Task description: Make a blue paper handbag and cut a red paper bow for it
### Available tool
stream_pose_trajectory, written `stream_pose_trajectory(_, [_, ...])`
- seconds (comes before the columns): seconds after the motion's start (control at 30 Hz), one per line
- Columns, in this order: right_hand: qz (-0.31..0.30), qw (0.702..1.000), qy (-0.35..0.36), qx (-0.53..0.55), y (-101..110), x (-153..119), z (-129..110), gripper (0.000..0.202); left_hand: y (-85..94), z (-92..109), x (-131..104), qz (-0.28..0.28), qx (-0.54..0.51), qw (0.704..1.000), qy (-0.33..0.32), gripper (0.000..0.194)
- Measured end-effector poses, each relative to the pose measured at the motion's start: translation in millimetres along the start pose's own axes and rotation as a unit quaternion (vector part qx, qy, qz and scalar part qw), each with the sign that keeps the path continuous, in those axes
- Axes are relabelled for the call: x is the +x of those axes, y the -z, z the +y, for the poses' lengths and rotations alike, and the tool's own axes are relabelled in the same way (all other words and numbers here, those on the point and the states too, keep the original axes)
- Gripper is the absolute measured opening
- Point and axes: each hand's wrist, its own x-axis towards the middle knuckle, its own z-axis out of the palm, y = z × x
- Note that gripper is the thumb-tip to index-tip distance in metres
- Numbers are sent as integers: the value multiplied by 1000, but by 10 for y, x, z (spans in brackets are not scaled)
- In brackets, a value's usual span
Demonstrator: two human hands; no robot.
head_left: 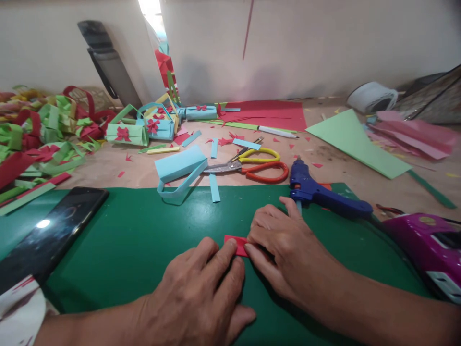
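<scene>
A small folded strip of red paper lies on the green mat between my two hands. The fingertips of my left hand press its left end down against the mat, with the thumb apart below. My right hand pinches the strip's right end between thumb and curled fingers, and part of the paper is hidden there. Just beyond my hands lie a light blue paper bag with a handle and scissors with one yellow and one red grip. A blue glue gun rests beyond my right hand.
A black phone lies at left. Several finished paper bags with red bows and a heap of coloured paper pieces stand behind it. Green paper, a white marker and a purple device are at right.
</scene>
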Motion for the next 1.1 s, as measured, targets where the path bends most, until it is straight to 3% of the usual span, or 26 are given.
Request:
stream_pose_trajectory(0.37, [-58, 996, -56, 22, 104, -35, 50, 24, 5, -25, 27, -39, -11, 999, 10, 45])
stream_pose_trajectory(0.57, [-82, 994, -67, 21, 134, -51, 63, 19, 28, 1, 77, -96, -23, 994, 36, 52])
stream_pose_trajectory(0.77, [-84, 994, -57, 40, 158, -46, 133, 19, 39, 1, 101, -93, -22, 995, 33, 38])
stream_pose_trajectory(1.1, [-78, 996, -42, 14, 156, -61, 175, 19, 31, -27, 115, -63, -27, 998, -9, 30])
